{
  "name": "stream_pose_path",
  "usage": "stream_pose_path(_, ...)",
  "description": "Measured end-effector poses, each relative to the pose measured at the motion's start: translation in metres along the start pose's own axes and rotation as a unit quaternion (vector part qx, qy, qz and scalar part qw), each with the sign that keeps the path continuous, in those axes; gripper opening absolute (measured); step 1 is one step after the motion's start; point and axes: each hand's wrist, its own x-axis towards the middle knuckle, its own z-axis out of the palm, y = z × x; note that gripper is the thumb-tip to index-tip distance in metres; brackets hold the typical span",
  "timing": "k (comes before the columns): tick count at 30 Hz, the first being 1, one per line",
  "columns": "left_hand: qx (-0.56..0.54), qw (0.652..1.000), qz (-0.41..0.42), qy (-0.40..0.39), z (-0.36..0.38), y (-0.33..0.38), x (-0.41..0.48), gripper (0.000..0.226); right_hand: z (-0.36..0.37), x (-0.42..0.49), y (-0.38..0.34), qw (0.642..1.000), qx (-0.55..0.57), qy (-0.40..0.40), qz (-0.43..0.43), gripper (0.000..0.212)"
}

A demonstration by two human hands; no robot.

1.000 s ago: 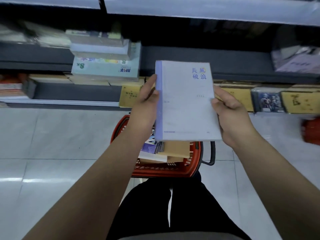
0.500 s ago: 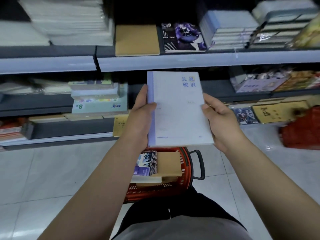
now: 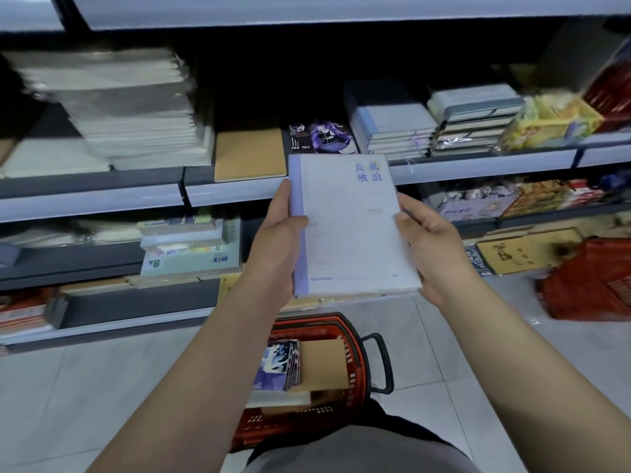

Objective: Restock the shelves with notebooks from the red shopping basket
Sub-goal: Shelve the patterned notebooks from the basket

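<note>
I hold a pale blue-white notebook (image 3: 348, 227) with a lilac spine and blue characters upright in front of the shelves. My left hand (image 3: 276, 244) grips its spine edge and my right hand (image 3: 433, 247) grips its right edge. Below it, on the floor by my legs, stands the red shopping basket (image 3: 355, 339) with a black handle. Inside lie a purple illustrated notebook (image 3: 278, 365), a brown kraft notebook (image 3: 322, 365) and a white one beneath. On the middle shelf (image 3: 478, 169), just behind the held notebook, sits a stack of matching pale notebooks (image 3: 392, 128).
The same shelf carries a kraft notebook (image 3: 251, 155), a purple "FOR YOU" notebook (image 3: 322, 136), tall wrapped paper stacks (image 3: 133, 110) and dark-edged notebooks (image 3: 474, 121). Lower shelves hold more stationery. A second red basket (image 3: 594, 281) sits at the right on the tiled floor (image 3: 102, 387).
My view has tilted upward, bringing the middle shelf into sight. Both hands have raised the notebook from over the basket toward that shelf; the grip is unchanged.
</note>
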Motion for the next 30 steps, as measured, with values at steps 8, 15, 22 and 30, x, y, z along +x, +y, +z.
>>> stream_pose_path(8, 0.005, 1.000, 0.017, -0.008, 0.032, 0.027, -0.001, 0.059, -0.020, 0.011, -0.032, 1.000, 0.005, 0.018, -0.003, 0.028)
stream_pose_path(15, 0.009, 0.999, 0.023, -0.020, 0.063, 0.031, 0.012, 0.054, -0.046, 0.032, -0.049, 0.999, 0.010, 0.042, -0.003, 0.024)
stream_pose_path(22, 0.011, 1.000, 0.023, -0.013, 0.104, 0.032, 0.034, 0.051, -0.076, 0.071, -0.060, 0.998, 0.006, 0.064, 0.004, 0.021)
stream_pose_path(30, -0.011, 0.999, 0.006, -0.030, 0.129, 0.017, 0.060, 0.065, -0.094, 0.121, -0.068, 0.997, 0.017, 0.070, 0.000, 0.016)
